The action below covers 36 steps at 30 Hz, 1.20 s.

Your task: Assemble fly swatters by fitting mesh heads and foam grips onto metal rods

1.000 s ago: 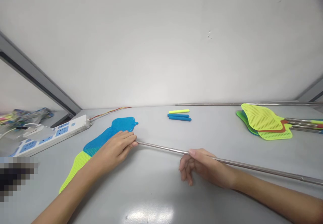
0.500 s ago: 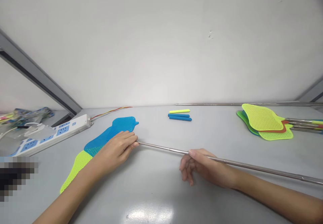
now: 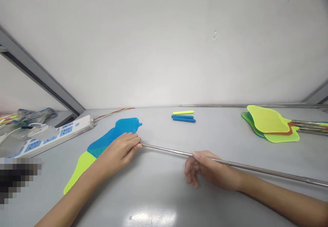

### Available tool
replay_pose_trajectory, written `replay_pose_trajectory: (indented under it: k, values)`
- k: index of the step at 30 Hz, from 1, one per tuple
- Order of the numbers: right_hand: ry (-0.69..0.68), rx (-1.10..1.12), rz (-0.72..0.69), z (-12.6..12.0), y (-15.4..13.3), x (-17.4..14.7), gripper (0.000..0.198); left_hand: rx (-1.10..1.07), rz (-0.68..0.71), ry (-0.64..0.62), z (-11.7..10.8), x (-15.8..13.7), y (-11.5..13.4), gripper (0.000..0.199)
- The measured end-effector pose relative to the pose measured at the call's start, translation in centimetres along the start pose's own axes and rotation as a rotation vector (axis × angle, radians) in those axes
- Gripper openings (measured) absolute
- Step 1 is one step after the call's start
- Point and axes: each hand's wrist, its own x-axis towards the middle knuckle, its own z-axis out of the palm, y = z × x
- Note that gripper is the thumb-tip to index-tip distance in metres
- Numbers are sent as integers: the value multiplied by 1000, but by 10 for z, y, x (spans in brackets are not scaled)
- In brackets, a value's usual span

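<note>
A long telescopic metal rod (image 3: pixel 266 171) slants across the front of the table and runs out of view at the right. My left hand (image 3: pixel 125 149) is closed around its thin end. Farther along, my right hand (image 3: pixel 205 169) grips the rod between thumb and fingers, with the other fingers curled loosely below. Beside and partly under my left forearm lie mesh fly swatter heads: a blue one (image 3: pixel 126 125), a second blue one (image 3: pixel 98 144) and a yellow-green one (image 3: pixel 80 169). The forearm hides parts of them.
Two blue handle sleeves (image 3: pixel 183 118) and a yellow one (image 3: pixel 183 112) lie near the wall. Fly swatters (image 3: pixel 269 119) with metal rods are stacked at right. Thin metal rods (image 3: pixel 230 105) lie along the wall. A power strip (image 3: pixel 71 131) with wires stands at left.
The whole view has shifted very slightly, so things appear a little farther right. Both hands keep their hold on the rod, with no clear movement along it.
</note>
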Motion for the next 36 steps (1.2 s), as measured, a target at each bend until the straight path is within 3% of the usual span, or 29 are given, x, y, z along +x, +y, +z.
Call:
replay_pose_trajectory:
  k: [8, 36]
  values:
    - [-9, -12, 4, 0, -1, 0, 43, -3, -7, -61, 3, -1, -2, 25]
    - [-2, 6, 11, 1, -2, 0, 44, -57, -20, -67, 4, -1, 7, 28]
